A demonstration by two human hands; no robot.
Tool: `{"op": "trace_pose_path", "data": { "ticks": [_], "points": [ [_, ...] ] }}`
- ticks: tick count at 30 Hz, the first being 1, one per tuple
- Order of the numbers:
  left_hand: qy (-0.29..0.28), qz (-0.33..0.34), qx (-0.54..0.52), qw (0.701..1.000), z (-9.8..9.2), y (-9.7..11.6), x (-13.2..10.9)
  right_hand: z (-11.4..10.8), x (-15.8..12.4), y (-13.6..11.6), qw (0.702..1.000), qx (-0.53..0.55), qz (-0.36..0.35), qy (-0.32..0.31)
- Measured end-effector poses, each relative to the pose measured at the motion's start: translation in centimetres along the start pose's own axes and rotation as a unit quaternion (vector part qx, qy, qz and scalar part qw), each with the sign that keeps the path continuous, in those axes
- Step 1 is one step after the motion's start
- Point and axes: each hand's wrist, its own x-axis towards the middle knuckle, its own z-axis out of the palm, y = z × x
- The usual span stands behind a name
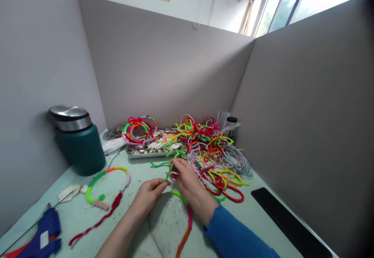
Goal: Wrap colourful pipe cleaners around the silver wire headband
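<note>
Between my two hands runs a bright green pipe cleaner (170, 171). My left hand (150, 195) pinches its lower end with thumb and forefinger. Higher up, my right hand (185, 176) has its fingers closed on the same pipe cleaner. Just below the hands lies a wire hoop (189, 215), partly wrapped in lime, magenta and orange, with bare grey wire on its left side; my right wrist hides some of it. To the left rests another wrapped hoop (92, 184) in several colours, with a dark red pipe cleaner (112, 209) trailing from it.
A heap of coloured pipe cleaners (201, 137) lies at the back right, beside coiled grey wire (238, 162). Behind my hands stands a metal tray (146, 155) of shells, with finished hoops (138, 131) on it. A teal flask (80, 149) and blue glue gun (48, 227) occupy the left.
</note>
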Motion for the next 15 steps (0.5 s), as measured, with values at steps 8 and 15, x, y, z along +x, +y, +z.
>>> {"op": "trace_pose_path", "data": {
  "ticks": [8, 15],
  "points": [
    [-0.023, -0.029, 0.027, 0.999, -0.1, 0.5, -0.4, -1.9, 1.9, -0.6, 0.998, 0.057, -0.006, 0.036],
    [-0.169, -0.024, 0.066, 0.983, -0.1, 0.1, -1.3, -3.2, 2.8, -0.3, 0.999, -0.007, 0.006, 0.037]
  ]
}}
